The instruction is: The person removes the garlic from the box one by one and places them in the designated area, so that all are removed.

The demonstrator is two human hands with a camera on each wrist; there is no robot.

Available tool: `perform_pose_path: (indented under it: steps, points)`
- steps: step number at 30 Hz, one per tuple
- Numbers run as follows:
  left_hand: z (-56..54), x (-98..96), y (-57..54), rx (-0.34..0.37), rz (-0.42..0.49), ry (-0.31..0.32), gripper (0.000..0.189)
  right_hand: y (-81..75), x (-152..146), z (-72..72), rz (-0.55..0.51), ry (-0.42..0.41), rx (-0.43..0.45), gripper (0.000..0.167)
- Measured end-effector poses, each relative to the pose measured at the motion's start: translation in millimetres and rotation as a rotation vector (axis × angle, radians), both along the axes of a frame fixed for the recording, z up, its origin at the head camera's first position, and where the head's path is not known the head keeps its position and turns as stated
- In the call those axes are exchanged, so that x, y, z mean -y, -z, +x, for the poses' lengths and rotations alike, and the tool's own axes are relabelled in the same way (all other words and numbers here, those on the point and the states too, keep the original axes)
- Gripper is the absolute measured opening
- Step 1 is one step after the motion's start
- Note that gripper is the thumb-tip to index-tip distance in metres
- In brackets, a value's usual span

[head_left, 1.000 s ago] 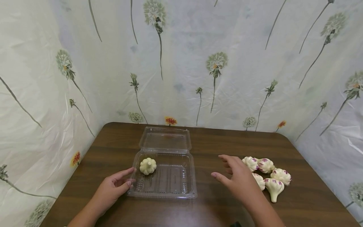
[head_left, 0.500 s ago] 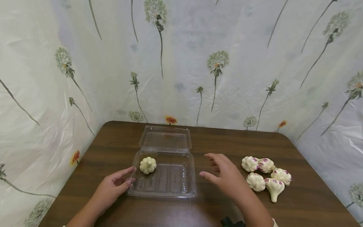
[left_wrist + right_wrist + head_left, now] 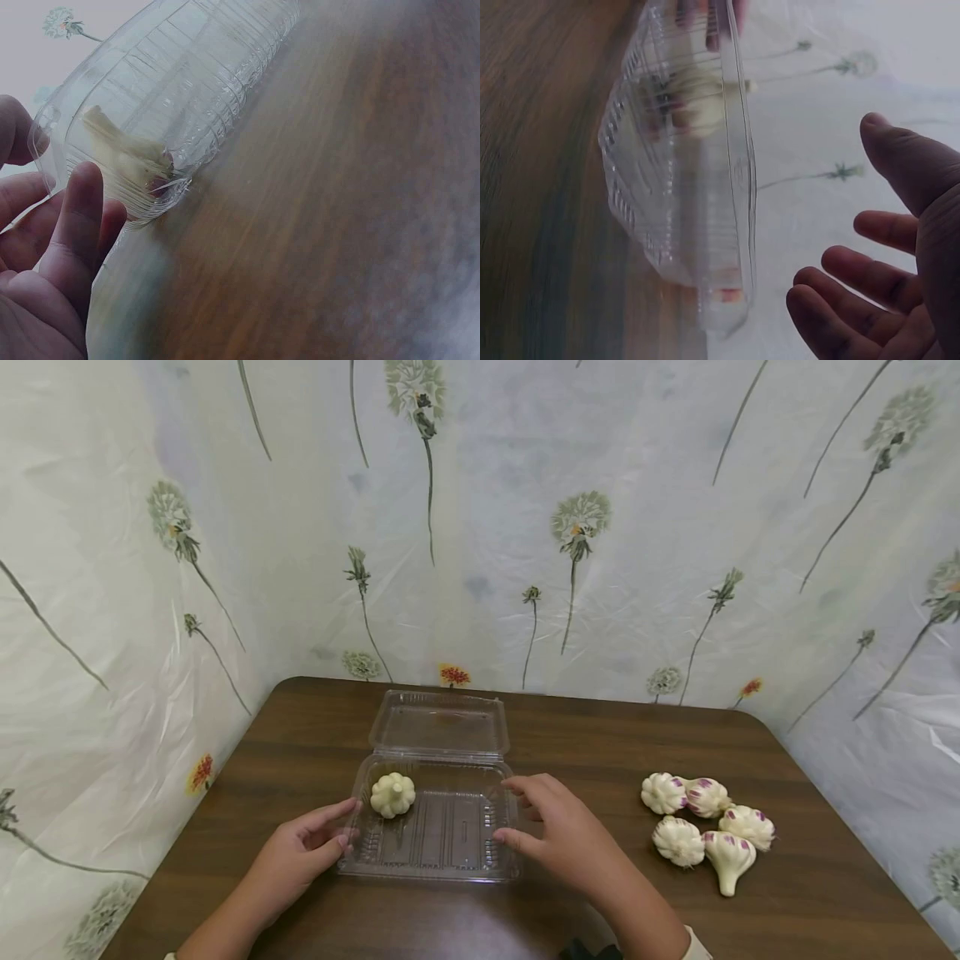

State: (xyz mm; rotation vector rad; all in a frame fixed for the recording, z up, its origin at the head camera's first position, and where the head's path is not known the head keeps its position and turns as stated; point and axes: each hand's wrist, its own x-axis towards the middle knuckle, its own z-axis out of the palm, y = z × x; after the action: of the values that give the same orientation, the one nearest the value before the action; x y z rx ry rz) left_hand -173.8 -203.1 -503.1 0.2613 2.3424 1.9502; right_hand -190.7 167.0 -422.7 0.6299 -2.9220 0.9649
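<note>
A clear plastic clamshell container stands on the table with its lid folded back. Inside, at the left, is a pale garlic bulb, seen through the plastic wall in the left wrist view. My left hand holds the container's left edge, thumb and index finger at the rim. My right hand holds nothing. Its fingertips overlap the container's right rim in the head view, while the right wrist view shows a gap between the spread fingers and the plastic.
Several purple-streaked garlic bulbs lie clustered on the right of the brown wooden table. Flower-printed sheeting rises behind and beside the table. A dark object shows at the bottom edge, near my right forearm.
My right hand has moved left from beside the garlic cluster to the container's right rim, uncovering the nearer bulbs. The left hand and the container have stayed put.
</note>
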Motion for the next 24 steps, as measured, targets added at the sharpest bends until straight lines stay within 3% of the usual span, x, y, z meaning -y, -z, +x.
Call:
perform_pose_path:
  steps: [5, 10, 17, 24]
  points:
    - [1.0, -0.8, -0.6, -0.019, 0.006, 0.017, 0.051, -2.3, 5, -0.6, 0.015, -0.022, 0.002, 0.062]
    - [1.6, -1.3, -0.8, 0.004, 0.011, 0.006, 0.051, -4.6, 11, -5.1, 0.003, -0.050, 0.021, 0.063]
    - [2.4, -0.6, 0.9, 0.014, 0.005, 0.008, 0.052, -11.0, 27, -9.5, -0.008, -0.080, 0.089, 0.065]
    - [2.6, 0.7, -2.2, -0.012, 0.019, 0.011, 0.052, -18.7, 44, -10.5, -0.028, -0.125, 0.100, 0.066]
